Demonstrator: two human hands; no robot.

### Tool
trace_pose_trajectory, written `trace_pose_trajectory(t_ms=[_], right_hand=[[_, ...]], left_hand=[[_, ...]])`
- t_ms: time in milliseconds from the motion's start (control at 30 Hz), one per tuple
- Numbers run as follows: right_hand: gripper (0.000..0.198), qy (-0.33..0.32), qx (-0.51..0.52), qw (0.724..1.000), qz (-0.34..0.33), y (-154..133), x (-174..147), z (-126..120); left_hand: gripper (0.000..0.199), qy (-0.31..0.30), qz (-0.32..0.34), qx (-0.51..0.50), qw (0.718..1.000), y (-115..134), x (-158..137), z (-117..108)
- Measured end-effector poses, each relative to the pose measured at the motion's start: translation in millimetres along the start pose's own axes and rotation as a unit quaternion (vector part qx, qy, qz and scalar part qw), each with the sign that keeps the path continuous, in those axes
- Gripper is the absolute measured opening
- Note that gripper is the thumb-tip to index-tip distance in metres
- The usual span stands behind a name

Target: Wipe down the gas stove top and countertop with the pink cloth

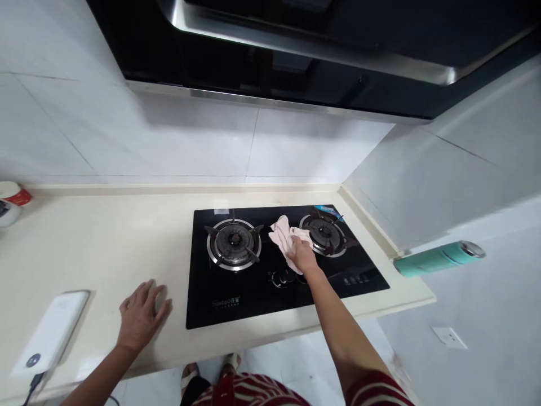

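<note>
Cloth (279, 232), pink, one: I saw it bunched on the hob (262, 310), between left burner (234, 242) and right burner (325, 232). Right hand (303, 256): closed over the cloth. Wiping: under way, I judged; finished area, I could not tell; both burners sat in place, uncovered but for the cloth at the right one's edge. Left hand (140, 316): loosely spread, holding nothing, on the counter (105, 242). Flask (437, 258): one, right of the hob.
</note>
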State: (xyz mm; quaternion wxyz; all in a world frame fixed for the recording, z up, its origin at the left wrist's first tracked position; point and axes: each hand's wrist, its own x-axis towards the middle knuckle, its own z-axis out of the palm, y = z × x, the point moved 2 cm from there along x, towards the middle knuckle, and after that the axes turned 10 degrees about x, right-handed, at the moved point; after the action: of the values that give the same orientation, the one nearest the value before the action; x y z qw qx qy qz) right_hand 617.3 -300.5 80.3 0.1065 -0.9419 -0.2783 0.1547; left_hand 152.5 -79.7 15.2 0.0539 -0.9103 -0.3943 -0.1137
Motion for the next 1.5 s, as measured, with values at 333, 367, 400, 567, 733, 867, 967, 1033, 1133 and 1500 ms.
trace_pose_trajectory(t_ms=[333, 367, 400, 567, 733, 867, 967, 1033, 1133, 1500], right_hand=[[0.059, -0.038, -0.062, 0.995, -0.064, 9, -65, 22], [0.059, -0.038, -0.065, 0.995, -0.066, 10, -73, 22], [0.059, -0.037, -0.067, 0.995, -0.069, 11, -79, 23], [0.049, -0.014, -0.067, 0.997, -0.047, 8, -99, 25], [0.043, 0.019, -0.035, 0.999, -0.033, 10, -109, 29], [0.042, 0.034, 0.005, 0.999, -0.032, 16, -122, 33], [0.040, 0.009, 0.027, 1.000, -0.014, 19, -138, 36], [0.040, -0.014, 0.030, 0.999, 0.002, 21, -151, 36], [0.042, -0.032, 0.022, 0.999, 0.015, 29, -169, 33], [0.033, -0.029, 0.060, 0.995, 0.074, 193, -226, -54]], left_hand=[[0.043, 0.003, -0.001, 0.001, 1.000, 1, 2, -2], [0.043, 0.001, -0.003, 0.001, 1.000, 1, 2, -2], [0.042, -0.001, -0.005, 0.001, 1.000, 2, 3, -2], [0.043, -0.007, -0.009, -0.002, 1.000, 2, 3, -2], [0.044, -0.026, -0.014, -0.011, 1.000, -1, 3, 0], [0.047, -0.033, -0.012, -0.011, 0.999, -1, 3, 0], [0.048, -0.029, -0.011, -0.008, 0.999, 0, 3, -2], [0.049, -0.029, -0.012, -0.003, 1.000, 1, 4, -4], [0.049, -0.024, -0.013, 0.003, 1.000, 3, 5, -6], [0.047, -0.024, -0.007, -0.002, 1.000, 2, 6, -5]])
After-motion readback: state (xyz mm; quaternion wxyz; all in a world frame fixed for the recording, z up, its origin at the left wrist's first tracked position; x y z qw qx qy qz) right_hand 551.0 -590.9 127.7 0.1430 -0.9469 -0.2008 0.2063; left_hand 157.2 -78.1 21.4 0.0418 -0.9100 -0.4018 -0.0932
